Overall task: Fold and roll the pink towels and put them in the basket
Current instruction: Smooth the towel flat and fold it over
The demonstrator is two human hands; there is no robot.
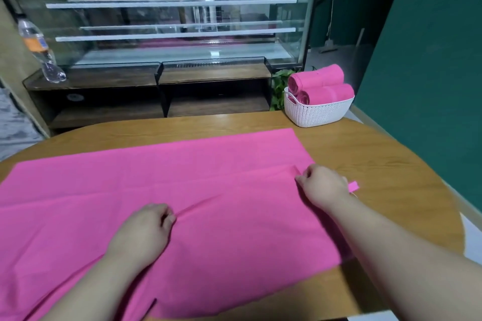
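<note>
A pink towel [182, 190] is spread flat over the middle of the wooden table [378, 154], its near edge hanging off toward 6 o'clock. It is judged to be thin, light and limp: creases are raised wherever it is pulled, so it is best taken by pinches at the edges and corners and smoothed before folding. The left hand [146, 229] is curled, and a small ridge of cloth is pinched between thumb and fingers near the towel's centre. The right hand [323, 185], at 3 o'clock on the towel, is likewise closed, with a fold at the right edge nipped in its fingertips beside a small loop tag [353, 186]. At 1 o'clock, a white basket [318, 114] is seen holding rolled towels [320, 86].
</note>
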